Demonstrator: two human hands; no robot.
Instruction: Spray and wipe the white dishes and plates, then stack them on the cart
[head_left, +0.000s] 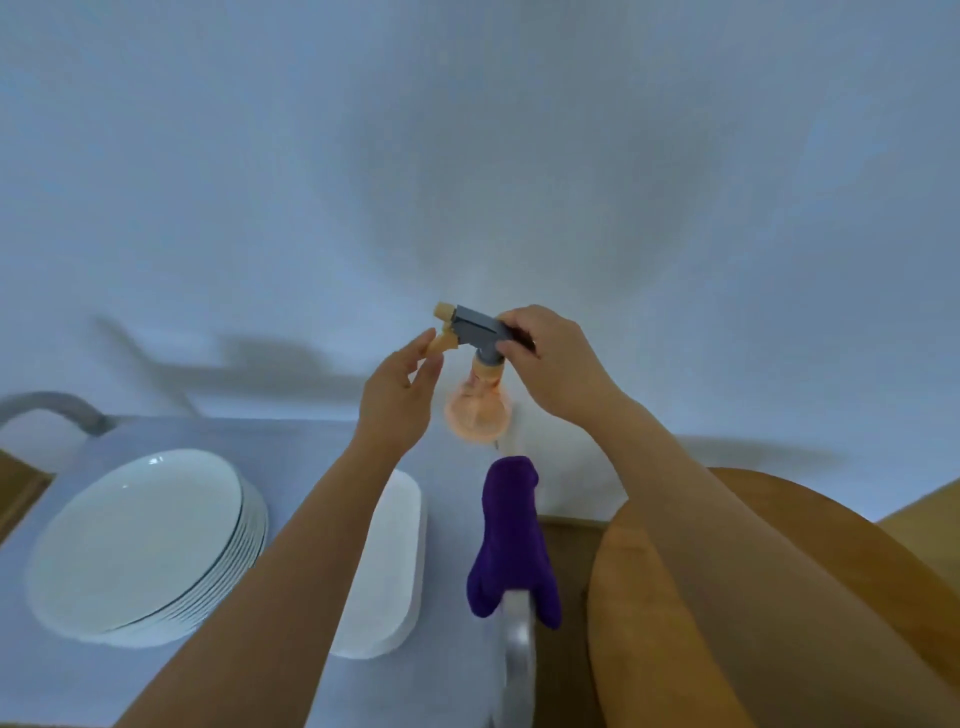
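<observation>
My right hand (553, 364) holds the grey plastic trigger head of the small spray bottle (478, 384), with fingers and thumb curled around the back of the head. The bottle has a clear orange body and an orange nozzle and it hangs in the air, above the far edge of the cart. My left hand (400, 395) is just beside the orange trigger, with the fingers nearly straight and relaxed; the fingertips touch the trigger or are very close to it, I cannot tell which. Below my hands a purple cloth (511, 540) hangs over the silver rail (519, 654) of the cart. On the grey top of the cart (452, 519) lies a white oblong dish (389, 566), partly under my left forearm. Left of it stands a stack of round white plates (145, 540). At the right is a rounded orange-brown seat (701, 597).
</observation>
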